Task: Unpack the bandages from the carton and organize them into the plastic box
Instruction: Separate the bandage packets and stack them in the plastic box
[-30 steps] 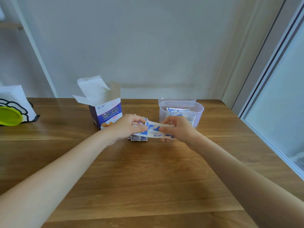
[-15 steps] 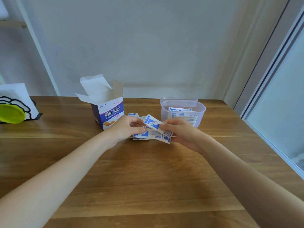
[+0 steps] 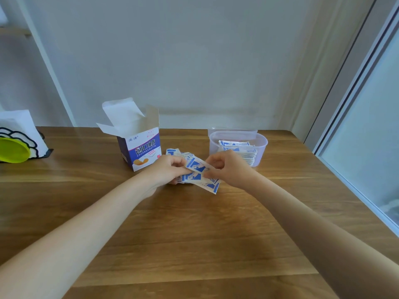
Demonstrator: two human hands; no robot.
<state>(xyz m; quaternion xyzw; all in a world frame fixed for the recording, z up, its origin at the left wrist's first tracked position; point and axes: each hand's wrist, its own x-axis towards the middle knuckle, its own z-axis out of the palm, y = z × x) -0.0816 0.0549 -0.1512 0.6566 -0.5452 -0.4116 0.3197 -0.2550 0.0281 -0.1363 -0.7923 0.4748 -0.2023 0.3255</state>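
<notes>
A purple and white carton stands open on the wooden table, flaps up. To its right sits a clear plastic box with a stack of wrapped bandages inside. Between them, a loose pile of blue and white bandages lies on the table. My left hand and my right hand both pinch bandages from this pile, holding a fanned bunch just above the wood. Part of the pile is hidden under my fingers.
A white paper holder with a yellow-green disc stands at the table's left edge. The wall runs along the back edge. A window frame borders the table's right side.
The bunch of bandages between my hands has fanned out and tilted, with one strip now hanging lower right. Both hands stay over the pile.
</notes>
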